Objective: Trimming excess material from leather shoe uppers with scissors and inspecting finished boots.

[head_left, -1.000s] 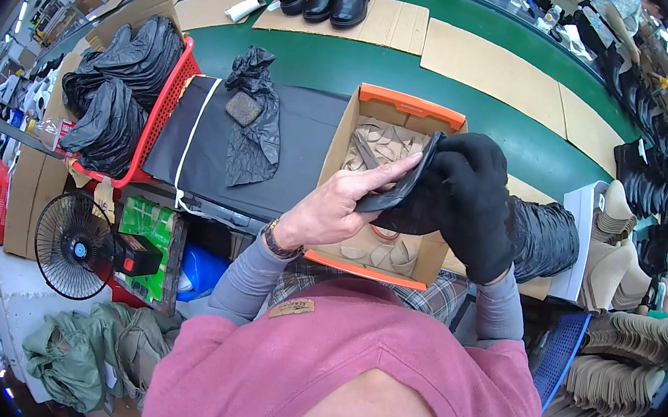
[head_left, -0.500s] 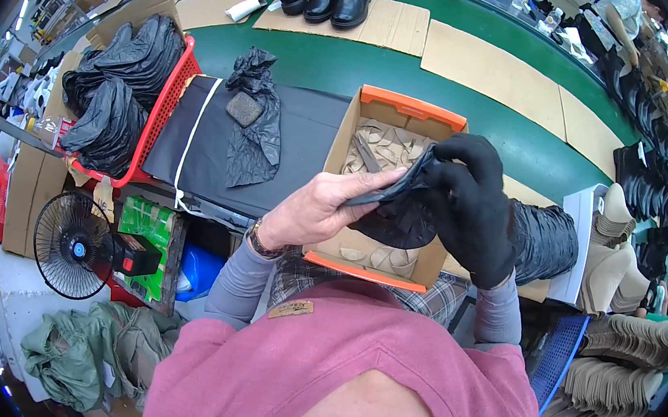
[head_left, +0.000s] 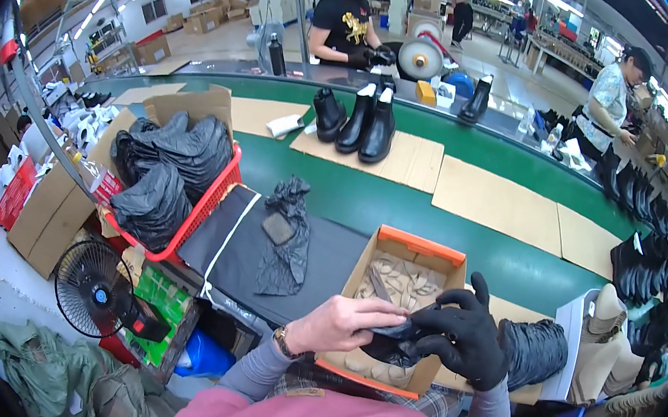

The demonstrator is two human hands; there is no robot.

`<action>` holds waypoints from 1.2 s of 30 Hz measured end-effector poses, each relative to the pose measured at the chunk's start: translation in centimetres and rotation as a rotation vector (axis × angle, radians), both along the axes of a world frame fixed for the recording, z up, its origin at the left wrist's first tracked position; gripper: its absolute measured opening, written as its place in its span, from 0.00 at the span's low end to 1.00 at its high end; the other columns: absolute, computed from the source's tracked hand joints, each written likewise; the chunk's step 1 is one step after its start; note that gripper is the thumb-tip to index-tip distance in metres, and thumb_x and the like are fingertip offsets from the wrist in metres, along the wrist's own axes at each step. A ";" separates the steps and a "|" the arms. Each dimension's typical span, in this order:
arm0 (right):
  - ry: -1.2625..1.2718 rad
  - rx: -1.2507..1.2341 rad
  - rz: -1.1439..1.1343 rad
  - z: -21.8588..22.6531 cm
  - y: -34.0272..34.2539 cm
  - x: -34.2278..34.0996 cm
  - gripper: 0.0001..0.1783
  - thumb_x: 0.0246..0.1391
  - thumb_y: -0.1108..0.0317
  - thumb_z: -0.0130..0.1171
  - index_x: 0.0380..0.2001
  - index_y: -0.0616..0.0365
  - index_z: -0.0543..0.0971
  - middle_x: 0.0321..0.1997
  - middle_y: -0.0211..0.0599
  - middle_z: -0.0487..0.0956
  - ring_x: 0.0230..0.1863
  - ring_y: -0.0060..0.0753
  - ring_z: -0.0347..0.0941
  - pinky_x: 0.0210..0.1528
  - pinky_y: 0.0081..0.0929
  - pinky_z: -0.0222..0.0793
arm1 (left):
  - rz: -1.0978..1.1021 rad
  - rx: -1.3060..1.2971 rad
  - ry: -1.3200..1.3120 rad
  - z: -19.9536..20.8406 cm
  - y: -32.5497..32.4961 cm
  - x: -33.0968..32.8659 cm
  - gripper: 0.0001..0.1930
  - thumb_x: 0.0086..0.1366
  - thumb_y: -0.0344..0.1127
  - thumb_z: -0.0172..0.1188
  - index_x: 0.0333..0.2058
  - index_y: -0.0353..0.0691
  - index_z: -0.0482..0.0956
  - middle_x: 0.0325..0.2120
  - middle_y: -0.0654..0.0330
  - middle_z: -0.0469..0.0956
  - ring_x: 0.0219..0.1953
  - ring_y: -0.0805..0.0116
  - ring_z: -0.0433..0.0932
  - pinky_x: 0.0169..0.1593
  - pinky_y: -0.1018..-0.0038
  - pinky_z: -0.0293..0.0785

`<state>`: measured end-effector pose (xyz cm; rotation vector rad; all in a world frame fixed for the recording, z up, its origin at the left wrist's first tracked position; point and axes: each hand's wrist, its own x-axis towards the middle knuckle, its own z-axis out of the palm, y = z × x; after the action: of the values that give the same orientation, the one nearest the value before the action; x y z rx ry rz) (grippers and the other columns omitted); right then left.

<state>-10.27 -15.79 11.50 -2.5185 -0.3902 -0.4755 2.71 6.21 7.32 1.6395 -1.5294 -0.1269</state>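
My bare left hand (head_left: pixel 346 324), with a watch at the wrist, pinches the left edge of a black leather-like piece (head_left: pixel 386 346). My right hand (head_left: pixel 463 336), in a black glove, grips the same piece at its right side, fingers bent with the index finger raised. Most of the piece is covered by my hands, so its exact kind is unclear. Beneath it stands an open cardboard box (head_left: pixel 374 249) with orange edges. Beige curved scraps (head_left: pixel 416 278) lie in the box, along with a thin grey tool (head_left: pixel 379 285).
A red basket (head_left: pixel 208 203) of black wrapped items stands left, near a fan (head_left: pixel 97 289). A dark block (head_left: pixel 277 229) rests on black sheeting. Black boots (head_left: pixel 376 131) stand across the green bench (head_left: pixel 400 199). Right are a black roll (head_left: pixel 534 353) and beige insole-shaped pieces (head_left: pixel 605 343). People work beyond.
The view has tilted up, bringing the far bench and people into sight. Both hands still hold the black piece, which now lies flatter; my right index finger has lifted.
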 end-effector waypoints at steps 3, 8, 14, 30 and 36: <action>0.023 -0.021 -0.030 1.6 -0.1 -0.2 0.18 0.41 0.56 0.70 0.36 0.50 0.83 0.23 0.30 0.77 0.32 0.32 0.73 0.68 0.49 0.43 | 0.070 -0.008 -0.080 0.2 0.2 0.1 0.29 0.44 0.20 0.57 0.50 0.42 0.78 0.45 0.54 0.79 0.39 0.54 0.81 0.41 0.69 0.80; -0.104 -0.009 -0.322 -0.7 0.7 0.6 0.20 0.42 0.63 0.71 0.38 0.59 0.77 0.22 0.36 0.76 0.28 0.31 0.74 0.46 0.32 0.69 | 0.171 -0.104 -0.272 0.5 -0.6 -0.1 0.28 0.45 0.22 0.61 0.50 0.42 0.77 0.45 0.57 0.78 0.39 0.60 0.81 0.38 0.70 0.80; 0.006 0.378 -0.404 -3.6 0.8 1.1 0.13 0.44 0.71 0.65 0.35 0.59 0.77 0.22 0.40 0.78 0.25 0.38 0.76 0.28 0.32 0.69 | 0.311 -0.126 -0.542 0.9 -1.3 -1.2 0.21 0.48 0.29 0.65 0.44 0.44 0.81 0.42 0.60 0.80 0.38 0.63 0.81 0.41 0.71 0.78; -0.010 0.627 -0.369 -2.0 3.6 2.2 0.23 0.50 0.74 0.63 0.50 0.61 0.71 0.37 0.45 0.82 0.37 0.38 0.82 0.37 0.29 0.76 | 0.344 -0.208 -0.305 0.3 -2.2 -1.6 0.29 0.46 0.21 0.60 0.52 0.39 0.74 0.39 0.54 0.80 0.34 0.59 0.81 0.38 0.69 0.78; -0.167 0.375 -0.379 -1.0 4.5 1.5 0.25 0.48 0.70 0.67 0.51 0.57 0.73 0.34 0.46 0.79 0.33 0.43 0.79 0.33 0.32 0.74 | 0.468 -0.206 -0.638 -0.1 -1.7 -1.1 0.29 0.53 0.29 0.60 0.57 0.38 0.71 0.41 0.54 0.79 0.26 0.70 0.77 0.27 0.76 0.71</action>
<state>-8.75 -11.27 10.55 -2.1903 0.1173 -0.8246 1.62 4.51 7.18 1.9152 -1.4794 0.8492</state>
